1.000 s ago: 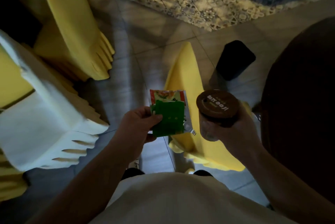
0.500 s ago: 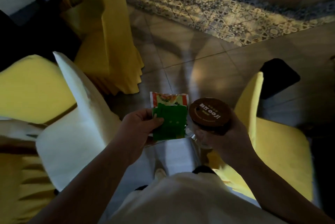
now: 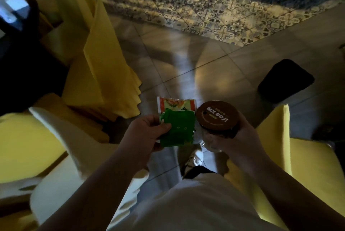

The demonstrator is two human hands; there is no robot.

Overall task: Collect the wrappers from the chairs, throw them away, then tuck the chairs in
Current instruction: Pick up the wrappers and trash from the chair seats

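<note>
The left hand [image 3: 147,133] pinches two wrappers together, thumb on top: a green wrapper [image 3: 177,131] in front and a red-and-white wrapper [image 3: 173,103] behind it. The right hand [image 3: 231,137] is curled round a clear cup with a brown lid [image 3: 217,116], held upright just beside the wrappers.

Over the last second the view has swung. The yellow chair [image 3: 309,161] that lay under the hands is now off to the right, the white chair [image 3: 61,156] has come in close on the left, and another yellow chair [image 3: 104,70] stands farther ahead on the left. The black bin [image 3: 285,81] has slid from above the cup out to the right, on the tiled floor [image 3: 168,55]. The grips on wrappers and cup have not altered.

That reads as a person turning and walking with the litter already gathered, so the collecting looks done or nearly so; I see no wrapper left on the chair seats in view, though parts are dark. The bin is well apart from the hands, so the throwing away is not yet done, and the chairs stand out from any desk, untucked.
</note>
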